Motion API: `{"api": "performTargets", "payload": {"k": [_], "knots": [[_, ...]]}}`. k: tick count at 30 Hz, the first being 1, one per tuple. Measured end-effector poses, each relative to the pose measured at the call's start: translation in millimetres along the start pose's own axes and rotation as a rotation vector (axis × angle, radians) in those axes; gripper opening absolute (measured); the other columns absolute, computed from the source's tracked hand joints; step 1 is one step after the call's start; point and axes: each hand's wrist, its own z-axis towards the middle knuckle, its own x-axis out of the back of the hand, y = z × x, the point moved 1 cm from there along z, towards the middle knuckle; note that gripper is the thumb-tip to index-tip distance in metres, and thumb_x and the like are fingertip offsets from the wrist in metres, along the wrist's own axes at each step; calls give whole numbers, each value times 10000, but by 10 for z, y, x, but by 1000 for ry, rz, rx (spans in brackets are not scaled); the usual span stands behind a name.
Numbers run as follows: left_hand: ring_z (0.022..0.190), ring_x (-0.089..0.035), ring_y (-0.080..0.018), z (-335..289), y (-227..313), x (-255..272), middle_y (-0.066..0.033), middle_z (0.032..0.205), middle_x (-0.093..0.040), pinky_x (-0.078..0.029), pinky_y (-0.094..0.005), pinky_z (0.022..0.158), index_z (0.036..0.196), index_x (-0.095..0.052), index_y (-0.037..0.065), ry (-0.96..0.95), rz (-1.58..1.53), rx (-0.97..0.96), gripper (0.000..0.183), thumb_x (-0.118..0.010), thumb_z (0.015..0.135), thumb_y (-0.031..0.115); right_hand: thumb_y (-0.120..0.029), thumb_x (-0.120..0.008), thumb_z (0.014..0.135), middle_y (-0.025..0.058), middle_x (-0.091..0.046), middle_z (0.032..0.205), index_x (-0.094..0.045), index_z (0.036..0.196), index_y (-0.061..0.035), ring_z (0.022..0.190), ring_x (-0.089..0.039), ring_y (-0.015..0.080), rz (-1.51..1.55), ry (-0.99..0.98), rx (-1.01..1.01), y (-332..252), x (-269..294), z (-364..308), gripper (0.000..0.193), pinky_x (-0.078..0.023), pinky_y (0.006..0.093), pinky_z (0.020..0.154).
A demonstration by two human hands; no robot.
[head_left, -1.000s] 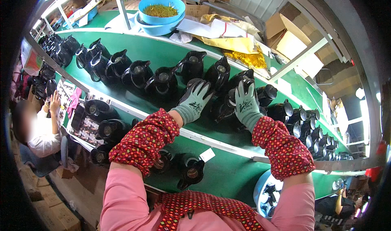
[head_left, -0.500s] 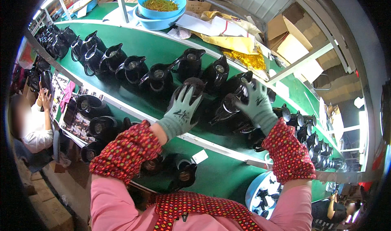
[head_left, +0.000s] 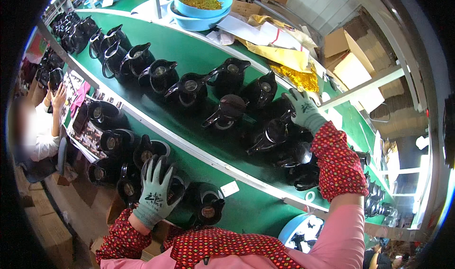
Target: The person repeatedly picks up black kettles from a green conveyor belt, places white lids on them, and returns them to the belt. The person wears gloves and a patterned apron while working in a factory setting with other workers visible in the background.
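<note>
Both my hands wear pale green gloves. At the near bench, my left hand (head_left: pixel 157 193) lies over a black jug (head_left: pixel 177 184) with its fingers stretched and spread. The palm hides part of that jug. Further away on the right, my right hand (head_left: pixel 303 109) curves over the top of a black jug (head_left: pixel 287 112) on the green belt, its fingers bent round it; the glove covers most of the contact. Left of it, a black jug with a dark round top (head_left: pixel 232 105) stands among others. Beside my left hand is a glossy black jug (head_left: pixel 208 209).
Rows of black jugs (head_left: pixel 189 86) line the green belt (head_left: pixel 208 143), bordered by a pale metal rail (head_left: pixel 189 143). Blue basins (head_left: pixel 201 20) stand behind. A blue tub (head_left: pixel 289 228) of small parts sits at front right. Another person (head_left: pixel 45 136) works at far left.
My left hand has left the belt and come down and left to the near bench. The jug it covered now shows on the belt. My right hand has shifted slightly; the view has moved too.
</note>
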Motion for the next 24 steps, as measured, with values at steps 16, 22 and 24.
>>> {"api": "performTargets", "payload": {"k": [16, 22, 24], "knots": [[1461, -180, -511, -75, -185, -319, -237, 1560, -280, -162, -657, 1173, 1483, -444, 117, 18, -23, 67, 866, -779, 745, 421, -305, -833, 681, 236, -583, 1327, -507, 1414, -108, 1207, -582, 395, 293, -47, -58, 542, 0, 198, 826, -473, 444, 1034], [1459, -216, -493, -66, -189, -331, -223, 1532, -343, -182, -652, 1166, 1449, -495, 123, 58, -44, 77, 795, -765, 777, 451, -232, -785, 734, 229, -588, 1302, -499, 1425, -118, 1178, -591, 411, 118, 37, 70, 493, 10, 64, 756, -492, 454, 999], [1458, -218, -493, -63, -180, -331, -223, 1533, -341, -185, -649, 1166, 1448, -495, 119, 60, -50, 78, 795, -768, 776, 446, -267, -776, 764, 228, -593, 1300, -483, 1447, -120, 1175, -594, 413, 261, -46, -50, 454, 139, 52, 757, -494, 455, 996]]}}
